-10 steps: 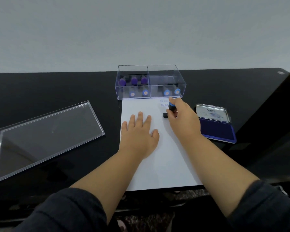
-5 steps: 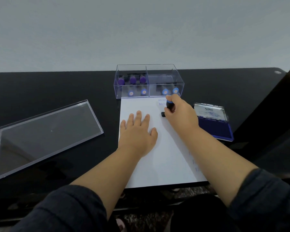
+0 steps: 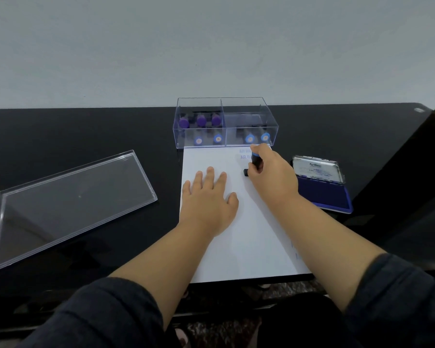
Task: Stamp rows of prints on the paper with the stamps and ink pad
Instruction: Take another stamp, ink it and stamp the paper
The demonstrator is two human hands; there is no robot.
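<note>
A white sheet of paper [image 3: 246, 237] lies on the black table in front of me. My left hand [image 3: 209, 199] rests flat on it, fingers spread. My right hand [image 3: 270, 175] grips a black stamp with a blue top [image 3: 255, 159], its base down on the paper near the top right. Two blue "AIR MAIL" prints [image 3: 244, 154] show just above the stamp, partly hidden by my hand. To the right, an open blue ink pad [image 3: 323, 194] has its silver lid raised.
A clear plastic box [image 3: 225, 123] at the paper's far edge holds several purple and blue stamps in two compartments. Its clear lid [image 3: 63, 204] lies on the table at the left. A dark upright edge stands at the far right.
The stamp stays pressed at the same spot on the paper under my right hand. My left hand has not moved. Only the camera view shifted slightly.
</note>
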